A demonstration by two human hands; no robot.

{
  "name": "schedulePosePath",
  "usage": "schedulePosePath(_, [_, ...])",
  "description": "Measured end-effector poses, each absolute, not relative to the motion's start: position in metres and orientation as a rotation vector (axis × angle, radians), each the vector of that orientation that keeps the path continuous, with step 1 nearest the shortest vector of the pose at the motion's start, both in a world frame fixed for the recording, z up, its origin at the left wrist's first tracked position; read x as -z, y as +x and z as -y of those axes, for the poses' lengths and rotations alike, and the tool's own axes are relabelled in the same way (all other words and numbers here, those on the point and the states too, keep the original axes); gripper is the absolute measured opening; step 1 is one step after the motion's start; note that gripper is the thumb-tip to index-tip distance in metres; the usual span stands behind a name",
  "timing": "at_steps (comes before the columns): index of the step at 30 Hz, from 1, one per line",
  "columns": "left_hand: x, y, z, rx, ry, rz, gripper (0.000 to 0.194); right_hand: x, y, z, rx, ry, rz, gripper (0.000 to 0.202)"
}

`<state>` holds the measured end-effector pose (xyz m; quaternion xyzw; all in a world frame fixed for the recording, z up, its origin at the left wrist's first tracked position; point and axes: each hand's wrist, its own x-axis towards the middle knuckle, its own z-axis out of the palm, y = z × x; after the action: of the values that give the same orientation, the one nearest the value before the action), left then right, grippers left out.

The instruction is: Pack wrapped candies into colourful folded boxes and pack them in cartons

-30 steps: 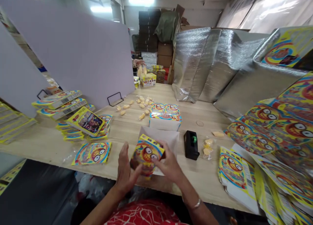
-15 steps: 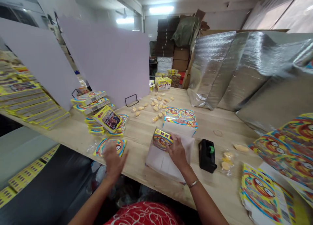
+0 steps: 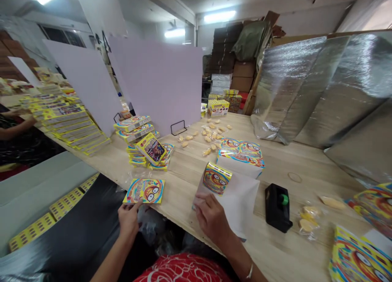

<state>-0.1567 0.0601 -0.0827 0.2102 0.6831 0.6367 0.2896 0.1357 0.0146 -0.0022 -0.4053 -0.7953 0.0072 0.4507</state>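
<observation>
A flat yellow and blue box [image 3: 145, 191] lies at the table's front edge. My left hand [image 3: 129, 216] grips its near edge, thumb and fingers pressed together. Over the front part of an open white display box [image 3: 241, 198], my right hand [image 3: 211, 216] is closed with the fingers bent; what it holds, if anything, is hidden. A small yellow box [image 3: 217, 179] stands in the display box's far left part. Just behind sits a filled display box [image 3: 240, 153]. To the right is a black tape dispenser [image 3: 277, 206].
Piled boxes [image 3: 143, 141] stand behind my left hand. Small wrapped yellow pieces [image 3: 212, 131] are scattered farther back. A wire stand [image 3: 178, 127] is by the purple panel [image 3: 159, 82]. More wrapped pieces [image 3: 308, 218] lie right of the dispenser. Another person's arm [image 3: 21, 125] shows at far left.
My left hand has come down to the flat box's near edge and closed on it. My right hand has left the small box and moved nearer me. The view has turned left.
</observation>
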Motion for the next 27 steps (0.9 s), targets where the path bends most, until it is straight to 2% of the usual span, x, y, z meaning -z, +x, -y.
schedulePosePath(3, [0.058,-0.146,-0.050,-1.780,0.590,-1.668,0.048,-0.004,0.119,-0.012,-0.122,-0.953,2.021,0.021])
schedulePosePath(7, [0.010,-0.121,-0.034,-1.617,0.726,-1.352,0.045,-0.012,0.114,-0.014,-0.254,-1.103,1.849,0.029])
schedulePosePath(11, [-0.019,-0.090,-0.024,-1.497,0.690,-1.234,0.040,-0.008,0.114,-0.009,-0.781,-1.182,1.488,0.066])
schedulePosePath(14, [-0.009,-0.070,-0.029,-1.307,0.865,-1.144,0.044,-0.009,0.127,0.001,-1.053,-0.972,1.299,0.068])
schedulePosePath(16, [0.010,-0.061,-0.041,-1.205,1.082,-1.096,0.047,-0.019,0.149,0.008,-0.938,-1.033,1.256,0.066])
schedulePosePath(20, [0.055,-0.045,-0.066,-0.973,1.599,-1.186,0.062,-0.046,0.202,0.006,-0.361,-1.390,1.613,0.054])
schedulePosePath(23, [0.073,-0.033,-0.070,-0.836,1.786,-1.127,0.049,-0.041,0.215,-0.017,-0.038,-1.440,2.020,0.049])
schedulePosePath(25, [0.074,-0.031,-0.071,-0.871,1.773,-1.121,0.038,-0.024,0.208,-0.037,0.106,-1.425,2.158,0.046])
schedulePosePath(27, [0.064,-0.040,-0.084,-1.018,1.711,-1.246,0.043,-0.004,0.197,-0.055,0.256,-1.431,2.158,0.044])
